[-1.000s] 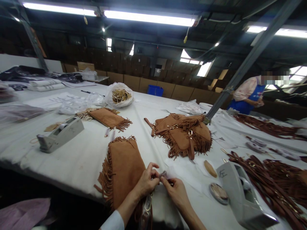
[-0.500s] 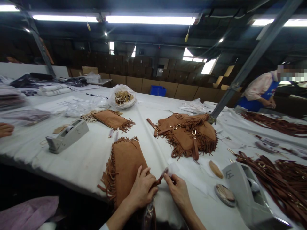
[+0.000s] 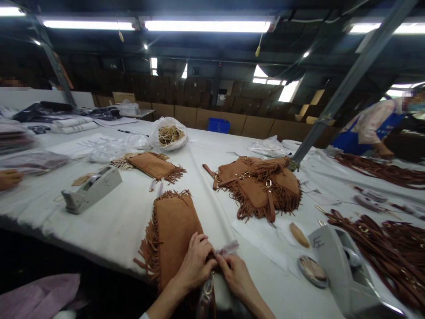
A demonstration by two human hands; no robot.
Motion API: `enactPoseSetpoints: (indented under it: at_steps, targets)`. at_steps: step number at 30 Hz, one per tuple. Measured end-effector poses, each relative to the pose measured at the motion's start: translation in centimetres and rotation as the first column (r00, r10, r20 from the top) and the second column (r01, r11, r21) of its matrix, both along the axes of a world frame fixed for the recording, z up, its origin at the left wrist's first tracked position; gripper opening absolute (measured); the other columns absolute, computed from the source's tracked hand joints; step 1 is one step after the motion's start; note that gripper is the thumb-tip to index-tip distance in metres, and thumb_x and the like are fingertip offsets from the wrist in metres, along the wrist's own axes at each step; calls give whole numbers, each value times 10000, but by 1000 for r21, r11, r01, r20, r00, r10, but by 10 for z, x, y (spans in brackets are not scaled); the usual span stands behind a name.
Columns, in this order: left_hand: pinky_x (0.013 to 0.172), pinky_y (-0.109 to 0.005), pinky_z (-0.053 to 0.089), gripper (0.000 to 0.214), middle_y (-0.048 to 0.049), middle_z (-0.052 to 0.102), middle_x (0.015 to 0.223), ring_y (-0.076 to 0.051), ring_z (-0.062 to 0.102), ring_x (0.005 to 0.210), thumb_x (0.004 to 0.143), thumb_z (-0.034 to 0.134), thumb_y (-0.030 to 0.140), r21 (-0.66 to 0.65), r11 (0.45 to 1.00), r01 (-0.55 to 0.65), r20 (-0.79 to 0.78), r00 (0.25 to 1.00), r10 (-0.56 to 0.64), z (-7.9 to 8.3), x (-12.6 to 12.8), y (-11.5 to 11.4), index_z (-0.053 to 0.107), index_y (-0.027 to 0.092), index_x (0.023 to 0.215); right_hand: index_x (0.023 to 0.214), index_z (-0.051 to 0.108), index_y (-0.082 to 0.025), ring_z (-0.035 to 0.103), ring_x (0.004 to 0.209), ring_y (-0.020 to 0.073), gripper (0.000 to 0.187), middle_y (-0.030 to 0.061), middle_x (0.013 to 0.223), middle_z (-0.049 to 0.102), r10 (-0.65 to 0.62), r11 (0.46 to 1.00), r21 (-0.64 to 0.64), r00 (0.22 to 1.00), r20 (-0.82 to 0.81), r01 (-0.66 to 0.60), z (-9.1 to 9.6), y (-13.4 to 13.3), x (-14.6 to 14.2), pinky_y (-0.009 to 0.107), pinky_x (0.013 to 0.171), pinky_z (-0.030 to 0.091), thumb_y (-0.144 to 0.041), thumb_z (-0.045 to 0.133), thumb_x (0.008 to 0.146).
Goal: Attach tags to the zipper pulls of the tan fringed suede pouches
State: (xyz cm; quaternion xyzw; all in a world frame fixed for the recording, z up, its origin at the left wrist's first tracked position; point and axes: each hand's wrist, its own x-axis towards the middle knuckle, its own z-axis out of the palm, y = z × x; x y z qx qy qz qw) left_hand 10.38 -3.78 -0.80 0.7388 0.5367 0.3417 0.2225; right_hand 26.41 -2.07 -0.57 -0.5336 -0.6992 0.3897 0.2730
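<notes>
A tan suede bag with brown fringe along its edges lies at the table's front edge. My left hand rests over its right side, thumb and fingers closed on a brown leather strap. My right hand meets it there, thumb and fingers pinched on the same strap. A clear plastic wrap sticks out beyond the right fingers. Below my hands hangs a plastic-wrapped strap end with a gold-coloured metal clip. The pinched part of the strap is mostly hidden by my fingers.
Tape dispensers stand left and right. Fringed bags lie ahead, another bag left of them. A roll of tape and brown straps lie right. A metal post rises beyond. A co-worker bends over straps.
My right hand has moved left and slightly down, right up against my left hand. The co-worker at the right has leaned over, a hand now lower by the straps.
</notes>
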Motion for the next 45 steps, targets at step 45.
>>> enactPoseSetpoints:
  at_steps: [45]
  targets:
    - [1001, -503, 366, 151, -72, 704, 970, -282, 541, 1133, 839, 537, 232, 5, 1000, 23, 75, 997, -23, -12, -6, 14, 678, 207, 792, 769, 664, -141, 548, 666, 157, 193, 6, 707, 642, -113, 990, -120, 898, -426, 68, -2, 4, 5, 247, 627, 417, -327, 685, 721]
